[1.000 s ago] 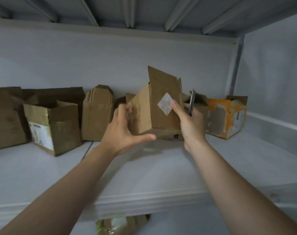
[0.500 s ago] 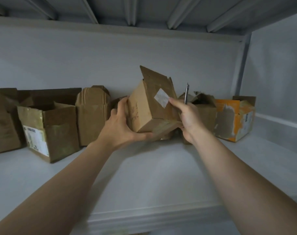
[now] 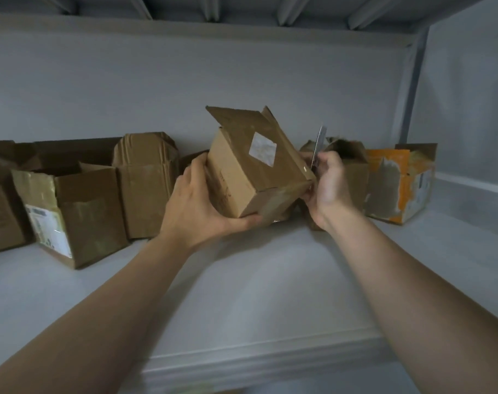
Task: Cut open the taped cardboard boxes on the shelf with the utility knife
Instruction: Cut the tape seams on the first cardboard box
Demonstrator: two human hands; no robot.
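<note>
A small brown cardboard box (image 3: 250, 177) with a white square label and one flap raised is tilted above the white shelf (image 3: 242, 294). My left hand (image 3: 198, 207) grips its left side and lower corner, thumb under the front. My right hand (image 3: 327, 186) is at the box's right edge and holds the utility knife (image 3: 318, 146), whose metal end points up behind the box. Whether the right fingers also pinch the box edge is hard to tell.
More cardboard boxes line the back wall: an open taped box (image 3: 71, 211) at left, a crumpled one (image 3: 145, 180) beside it, a dark box (image 3: 353, 166) behind my right hand, an orange torn box (image 3: 398, 183) at right. A side wall closes the shelf on the right.
The box has tilted further, its top swinging left and its lower corner toward me. My right hand slid from the label to the box's right edge, the knife staying upright.
</note>
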